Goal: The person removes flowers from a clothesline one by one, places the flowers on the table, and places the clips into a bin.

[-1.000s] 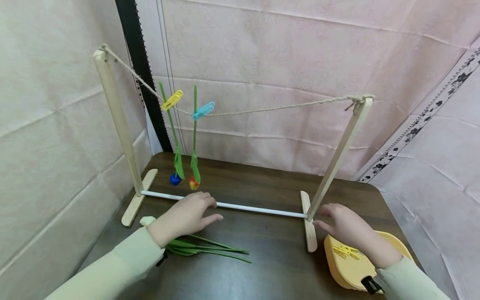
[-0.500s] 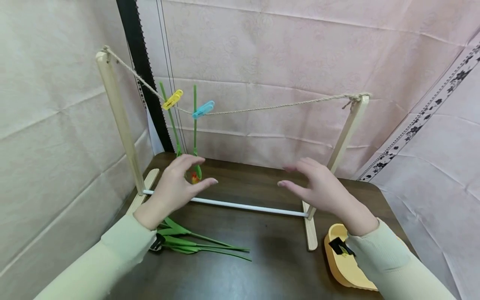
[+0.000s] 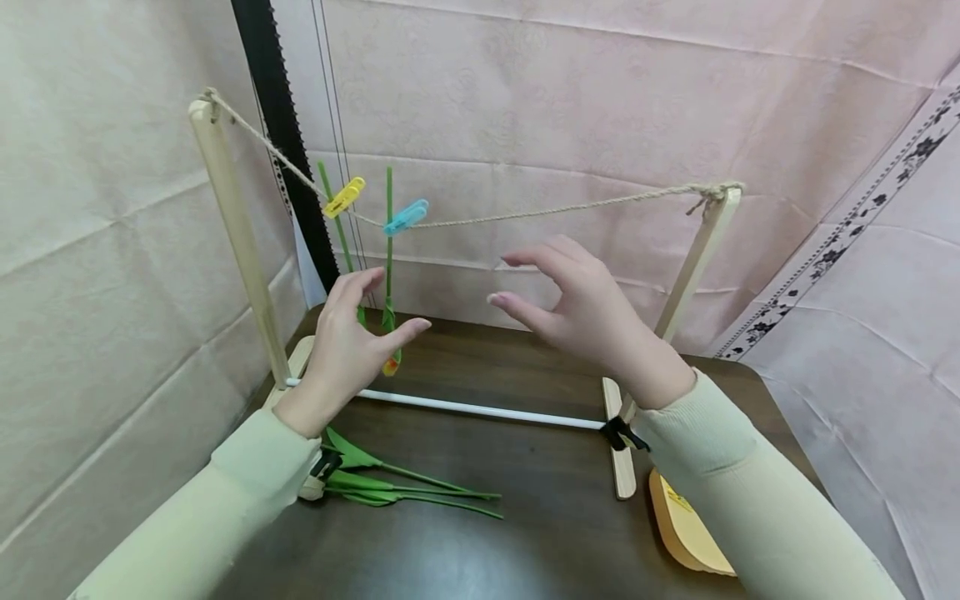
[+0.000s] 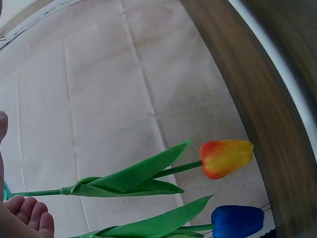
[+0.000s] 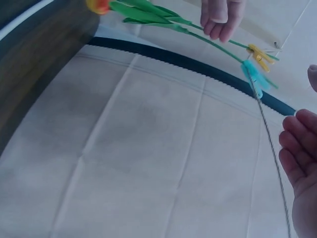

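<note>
Left hand [image 3: 345, 342] was released and empty, thumb spread from the fingers, just beside two upside-down tulips; whether it touched the stems I couldn't tell. Right hand [image 3: 581, 308] also held nothing, thumb and fingers apart, below the rope [image 3: 540, 212] in the head view and right of the pegged flowers. Red-yellow tulip [image 4: 228, 158] hung from the light-blue clothespin [image 3: 407, 217]; blue tulip [image 4: 237, 220], to its left, hung from the yellow clothespin [image 3: 345, 197]. Rope sagged between the two posts of a wooden stand [image 3: 242, 250], white rod [image 3: 480, 408] joining its feet. Green leaves and stems [image 3: 360, 481] lay on the table [image 3: 540, 533], near left, partly behind the left wrist. Yellow tray [image 3: 693, 537] sat near right, partly covered by the right sleeve [image 3: 720, 458].
</note>
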`<state>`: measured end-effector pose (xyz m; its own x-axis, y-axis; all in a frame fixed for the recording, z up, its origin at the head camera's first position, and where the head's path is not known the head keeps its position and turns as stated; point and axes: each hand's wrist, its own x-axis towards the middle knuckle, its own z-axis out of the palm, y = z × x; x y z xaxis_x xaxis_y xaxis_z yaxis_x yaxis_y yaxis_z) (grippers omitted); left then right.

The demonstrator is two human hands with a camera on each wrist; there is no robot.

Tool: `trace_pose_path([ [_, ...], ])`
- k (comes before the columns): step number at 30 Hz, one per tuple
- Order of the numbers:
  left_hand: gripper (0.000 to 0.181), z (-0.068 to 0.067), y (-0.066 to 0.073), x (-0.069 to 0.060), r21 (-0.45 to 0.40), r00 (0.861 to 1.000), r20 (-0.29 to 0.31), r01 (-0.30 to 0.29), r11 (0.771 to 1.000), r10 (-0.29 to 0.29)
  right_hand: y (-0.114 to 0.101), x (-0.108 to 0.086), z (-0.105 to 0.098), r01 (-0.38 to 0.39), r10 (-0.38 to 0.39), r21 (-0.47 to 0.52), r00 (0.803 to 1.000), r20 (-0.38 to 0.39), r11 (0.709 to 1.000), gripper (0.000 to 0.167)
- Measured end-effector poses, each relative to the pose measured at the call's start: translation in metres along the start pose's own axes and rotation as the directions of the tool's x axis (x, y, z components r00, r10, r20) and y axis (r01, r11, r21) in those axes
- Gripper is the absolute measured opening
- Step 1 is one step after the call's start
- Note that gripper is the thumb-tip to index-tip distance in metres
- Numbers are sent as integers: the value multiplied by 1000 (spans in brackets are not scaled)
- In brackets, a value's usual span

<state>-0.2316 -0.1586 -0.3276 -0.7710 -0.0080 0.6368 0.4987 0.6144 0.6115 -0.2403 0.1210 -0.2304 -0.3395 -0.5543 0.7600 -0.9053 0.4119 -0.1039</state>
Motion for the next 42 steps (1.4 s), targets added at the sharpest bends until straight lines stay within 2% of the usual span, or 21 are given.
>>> trace_pose_path([
  [4,87,2,-1,4,-2,1000,-19,-8,1000,8,-1,26,9,65,-66,-31,997,-25,997,41],
  [9,82,4,-3,10,-2,1000,-26,-9,1000,9,-1,53,21,81,-81,-72,997,-1,994,43],
  [12,76,5,-5,12,-10,1000,-19,2,1000,-2,-1,65,29,58,-54,-100,998,45,993,47],
  [15,66,6,-8,14,-27,1000,-7,5,1000,-6,-1,76,36,8,8,-148,994,111,989,50],
  [20,50,9,-11,17,-52,1000,-9,-20,998,20,-3,93,44,-59,114,-238,968,224,969,54],
  [24,38,10,-12,19,-59,998,-24,-55,997,53,-3,101,50,-85,168,-285,945,280,955,52],
  [30,22,11,-14,21,-70,994,-54,-94,993,90,-4,103,57,-82,159,-269,947,280,960,33],
  [34,17,11,-12,22,-79,993,-62,-106,991,101,-4,105,58,-81,158,-282,951,265,956,30],
  [42,16,9,-12,22,-71,993,-61,-105,992,101,-8,107,58,-125,211,-282,931,297,951,21],
])
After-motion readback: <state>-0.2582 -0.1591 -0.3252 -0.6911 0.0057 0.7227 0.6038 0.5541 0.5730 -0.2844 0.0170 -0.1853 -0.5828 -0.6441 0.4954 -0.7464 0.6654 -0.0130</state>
